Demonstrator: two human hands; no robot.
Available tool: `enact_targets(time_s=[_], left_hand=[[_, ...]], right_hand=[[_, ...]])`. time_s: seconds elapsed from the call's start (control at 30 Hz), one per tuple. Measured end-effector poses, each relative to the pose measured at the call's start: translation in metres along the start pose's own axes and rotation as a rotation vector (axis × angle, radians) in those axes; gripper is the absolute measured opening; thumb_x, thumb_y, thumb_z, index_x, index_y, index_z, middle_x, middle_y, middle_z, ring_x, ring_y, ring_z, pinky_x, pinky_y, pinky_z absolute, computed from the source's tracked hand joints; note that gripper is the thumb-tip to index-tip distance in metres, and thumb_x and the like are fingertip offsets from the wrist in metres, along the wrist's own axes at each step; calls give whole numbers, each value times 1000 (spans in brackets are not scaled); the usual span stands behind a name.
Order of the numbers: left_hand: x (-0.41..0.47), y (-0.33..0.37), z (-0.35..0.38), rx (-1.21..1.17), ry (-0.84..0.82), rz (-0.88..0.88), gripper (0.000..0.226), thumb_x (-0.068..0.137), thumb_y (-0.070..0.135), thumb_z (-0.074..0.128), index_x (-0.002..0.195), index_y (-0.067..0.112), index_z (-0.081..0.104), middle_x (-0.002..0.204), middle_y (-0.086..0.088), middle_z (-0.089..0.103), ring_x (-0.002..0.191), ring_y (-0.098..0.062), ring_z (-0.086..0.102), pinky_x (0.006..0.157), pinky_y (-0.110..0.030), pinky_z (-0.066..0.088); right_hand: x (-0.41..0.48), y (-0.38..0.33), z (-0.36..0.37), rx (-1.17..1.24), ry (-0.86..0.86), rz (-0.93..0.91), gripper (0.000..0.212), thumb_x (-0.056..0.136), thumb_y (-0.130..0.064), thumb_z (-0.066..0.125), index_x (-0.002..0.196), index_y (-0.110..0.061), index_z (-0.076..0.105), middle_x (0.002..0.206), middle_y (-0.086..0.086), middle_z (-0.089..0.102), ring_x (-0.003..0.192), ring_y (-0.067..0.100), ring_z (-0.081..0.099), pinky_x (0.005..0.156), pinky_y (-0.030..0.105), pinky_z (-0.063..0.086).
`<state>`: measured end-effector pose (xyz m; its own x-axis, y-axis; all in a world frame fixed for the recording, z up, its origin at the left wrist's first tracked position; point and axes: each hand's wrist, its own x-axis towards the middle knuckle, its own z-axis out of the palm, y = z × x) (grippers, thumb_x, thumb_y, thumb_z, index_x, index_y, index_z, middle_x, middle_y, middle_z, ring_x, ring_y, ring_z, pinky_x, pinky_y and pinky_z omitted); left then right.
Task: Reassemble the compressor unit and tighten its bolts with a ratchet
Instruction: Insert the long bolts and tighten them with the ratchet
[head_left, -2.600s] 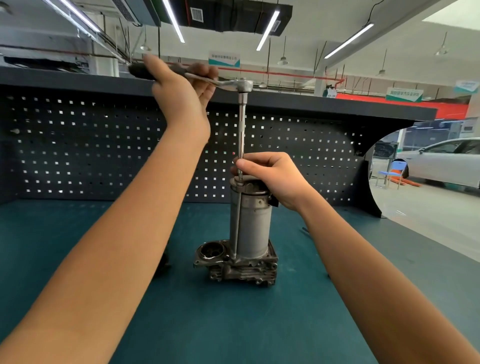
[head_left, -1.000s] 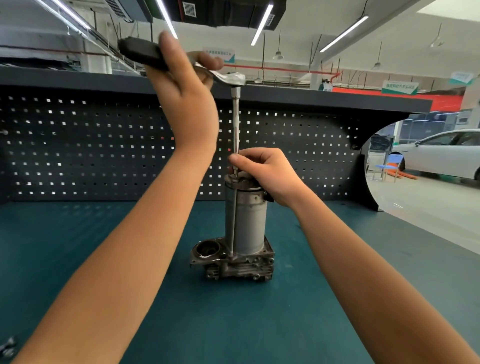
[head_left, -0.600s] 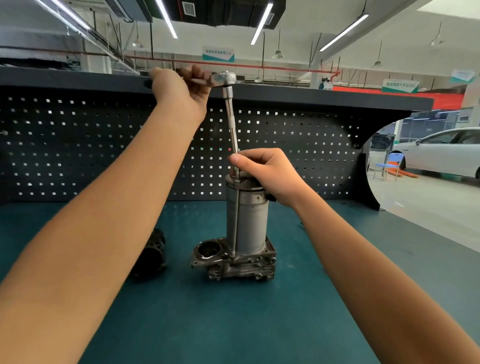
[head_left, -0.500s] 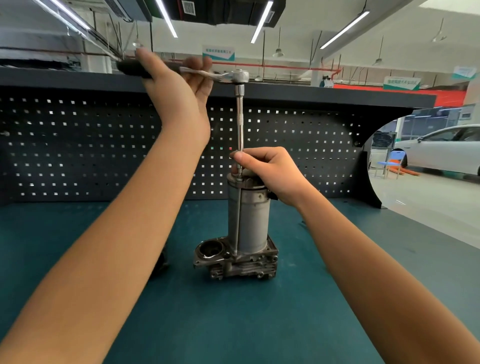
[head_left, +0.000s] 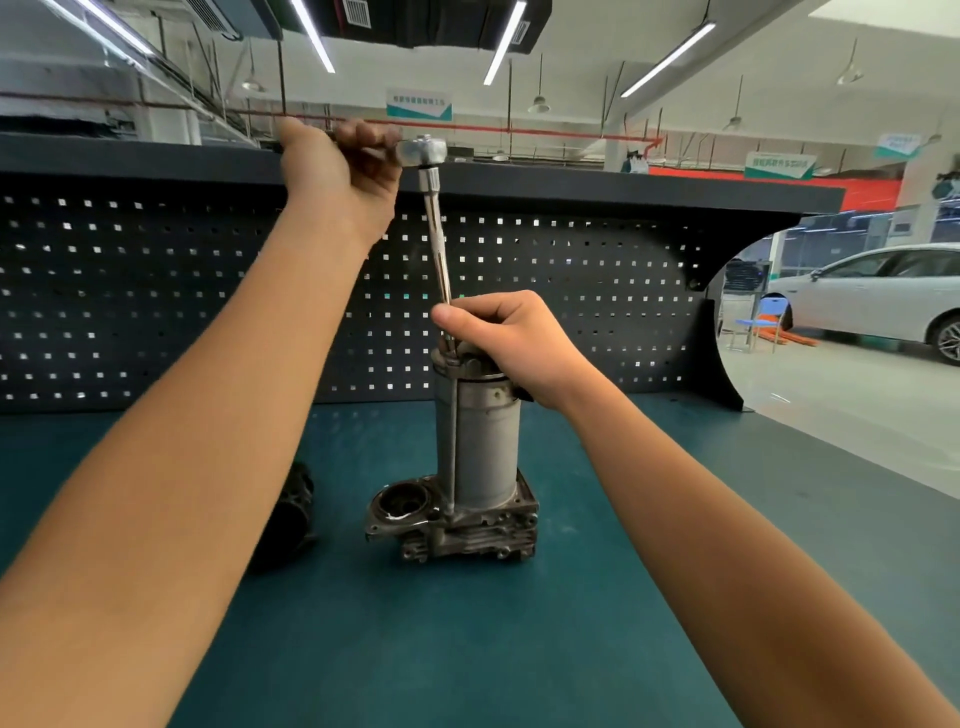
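compressor unit (head_left: 478, 436) | upright under right grip (head_left: 519, 348) | ratchet (head_left: 428, 151) in left grip (head_left: 343, 176)

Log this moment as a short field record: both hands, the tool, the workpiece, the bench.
left hand: grips the ratchet by its handle, raised high
right hand: pinches the extension bar at its lower end, at the top of the compressor unit
ratchet: head seated on the extension bar, which leans slightly
compressor unit: upright on its base on the green bench mat
other: dark part on the mat, partly hidden behind the left arm
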<state>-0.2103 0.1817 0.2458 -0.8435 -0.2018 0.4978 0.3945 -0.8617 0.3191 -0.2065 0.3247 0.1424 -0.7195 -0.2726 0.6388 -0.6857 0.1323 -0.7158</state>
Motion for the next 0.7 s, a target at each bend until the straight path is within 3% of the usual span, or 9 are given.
enact_targets(time_s=[0.1, 0.2, 0.27, 0.37, 0.43, 0.47, 0.57, 0.7], left_hand=[[7, -4, 1, 0, -19, -76, 64, 103, 36, 28, 55, 0, 52, 46, -3, 46, 37, -13, 50, 40, -22, 49], [-8, -9, -2, 119, -45, 22, 54, 101, 43, 26, 105, -4, 52, 59, -6, 53, 52, -18, 60, 56, -29, 56], [-29, -12, -3, 245, -126, 258, 45, 102, 40, 25, 123, 4, 42, 66, -4, 58, 68, -20, 65, 69, -33, 56], [-66, -22, 6, 614, -385, 678, 11, 99, 23, 28, 101, 20, 38, 72, 1, 60, 75, -16, 63, 77, -33, 54], [-76, -30, 9, 731, -472, 788, 5, 97, 20, 31, 95, 21, 36, 75, 0, 59, 74, -16, 62, 76, -35, 54], [-76, -29, 12, 703, -426, 777, 8, 98, 20, 30, 94, 20, 37, 73, 0, 60, 73, -18, 63, 78, -38, 54], [-58, -18, 10, 485, -199, 597, 19, 103, 25, 24, 95, 18, 40, 62, 3, 62, 69, -20, 66, 77, -38, 56], [-21, -5, 0, 258, -73, 285, 39, 102, 41, 23, 105, 8, 43, 55, -3, 57, 58, -19, 65, 62, -31, 56]], right_hand=[[0, 2, 0, -10, 26, -12, 7, 85, -26, 68, 81, -30, 71, 71, -10, 72, 70, -2, 62, 69, 16, 51], [-1, 3, 0, -28, 11, -2, 10, 88, -26, 65, 81, -28, 72, 76, -5, 73, 77, 8, 66, 78, 26, 54], [-1, 2, 0, -26, 12, -13, 13, 88, -24, 64, 78, -25, 72, 70, -8, 72, 70, 4, 65, 70, 20, 55], [-2, 2, 0, -29, 32, -24, 15, 86, -23, 67, 72, -21, 71, 63, -9, 68, 61, 1, 60, 61, 15, 49], [-2, 3, -2, -31, 31, -24, 19, 85, -24, 68, 69, -13, 70, 65, 2, 62, 64, 10, 55, 64, 23, 46], [-2, 3, -2, -27, 29, -24, 21, 85, -24, 68, 67, -13, 69, 65, 4, 60, 64, 13, 53, 64, 25, 45], [0, 2, -1, -54, 23, -27, 23, 87, -24, 67, 64, -26, 67, 57, -12, 63, 57, 3, 54, 58, 14, 45], [2, 0, 1, -84, 16, -29, 14, 87, -26, 66, 74, -27, 71, 64, -15, 69, 62, -3, 60, 64, 12, 48]])
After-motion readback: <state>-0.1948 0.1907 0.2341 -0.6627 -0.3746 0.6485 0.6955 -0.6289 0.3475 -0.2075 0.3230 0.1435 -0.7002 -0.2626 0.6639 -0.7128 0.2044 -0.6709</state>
